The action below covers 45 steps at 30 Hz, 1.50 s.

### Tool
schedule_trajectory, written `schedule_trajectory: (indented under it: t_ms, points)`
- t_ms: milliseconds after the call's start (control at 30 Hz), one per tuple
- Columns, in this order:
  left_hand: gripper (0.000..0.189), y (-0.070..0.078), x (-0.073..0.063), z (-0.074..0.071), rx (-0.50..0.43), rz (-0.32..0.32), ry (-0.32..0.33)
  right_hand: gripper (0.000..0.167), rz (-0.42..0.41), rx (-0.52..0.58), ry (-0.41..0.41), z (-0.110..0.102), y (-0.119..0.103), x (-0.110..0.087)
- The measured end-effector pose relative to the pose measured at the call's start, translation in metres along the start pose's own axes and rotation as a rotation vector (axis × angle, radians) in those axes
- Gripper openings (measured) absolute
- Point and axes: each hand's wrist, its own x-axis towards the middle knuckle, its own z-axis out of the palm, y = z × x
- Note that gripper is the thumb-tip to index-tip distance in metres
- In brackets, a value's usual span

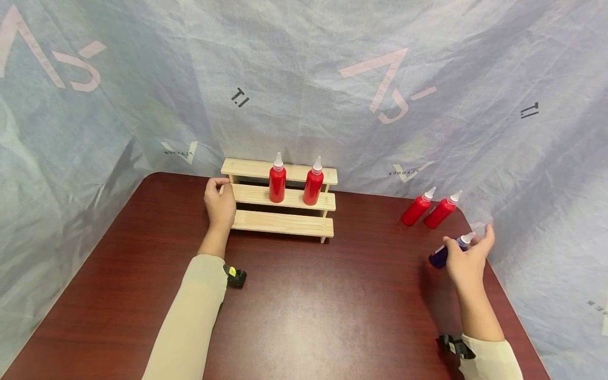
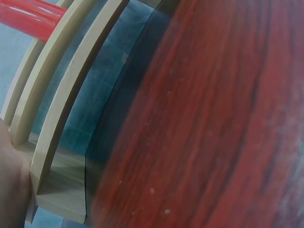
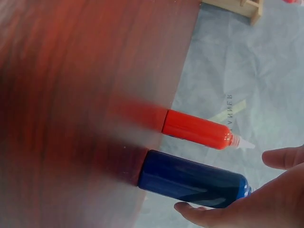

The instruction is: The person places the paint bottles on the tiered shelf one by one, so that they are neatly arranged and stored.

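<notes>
Sleeves first, since they're closest to the head cam: both forearms come up from the near edge of the tabletop [image 1: 309, 316], each with a small wrist camera strapped on.

My right hand [image 1: 467, 261] is out by the right edge, at the blue bottle [image 1: 440, 256]. From the wrist view, that bottle [image 3: 192, 179] has my thumb under its neck end and the fingers [image 3: 282, 156] spread loose above the nozzle, so the hand is half open, cupping rather than clamping. I honestly can't tell if the fingers have pressed on it yet. Whether it stands or lies I can't say either.

Two red bottles [image 1: 429, 210] sit just beyond it toward the far right corner, side by side and leaning the same way, near each other. Looks like that corner is the loose pile, all within easy reach of the one hand.

My left hand [image 1: 219, 203] is on the left end of the wooden step rack [image 1: 285, 224], which sits at the far edge in the middle. Fingers are curled round the end of the middle step, my guess is to keep the light rack from sliding. On that step are two more upright red bottles [image 1: 294, 182], well apart from the blue one. The lowest step carries no bottles.
</notes>
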Motion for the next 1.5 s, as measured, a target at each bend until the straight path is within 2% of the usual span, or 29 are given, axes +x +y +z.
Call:
schedule_trajectory:
  t_ms: [67, 167, 367, 633, 767, 1267, 1500]
  points:
    - [0.019, 0.000, 0.000, 0.000, 0.003, -0.003, 0.002, 0.093, 0.023, -0.017, -0.014, -0.001, 0.001, 0.000]
    - [0.019, -0.001, -0.001, 0.000, 0.001, -0.008, 0.001, 0.088, 0.012, -0.070, -0.024, -0.002, 0.005, 0.001]
    - [0.019, -0.002, -0.001, 0.000, -0.014, -0.004, -0.011, 0.074, -0.025, -0.208, 0.018, -0.003, 0.012, 0.002]
    - [0.020, -0.002, 0.000, -0.001, -0.008, -0.001, -0.011, 0.072, 0.060, -0.190, -0.065, -0.006, 0.009, 0.005]
    - [0.020, -0.001, 0.000, -0.001, -0.014, 0.000, -0.016, 0.071, 0.080, -0.169, -0.063, -0.005, 0.008, 0.005]
    - [0.020, 0.001, -0.002, -0.001, -0.016, 0.007, -0.002, 0.057, 0.044, -0.172, -0.031, -0.010, 0.009, 0.003]
    - [0.020, 0.000, 0.000, 0.000, -0.023, 0.014, 0.004, 0.036, 0.033, -0.152, -0.035, -0.011, 0.009, 0.003]
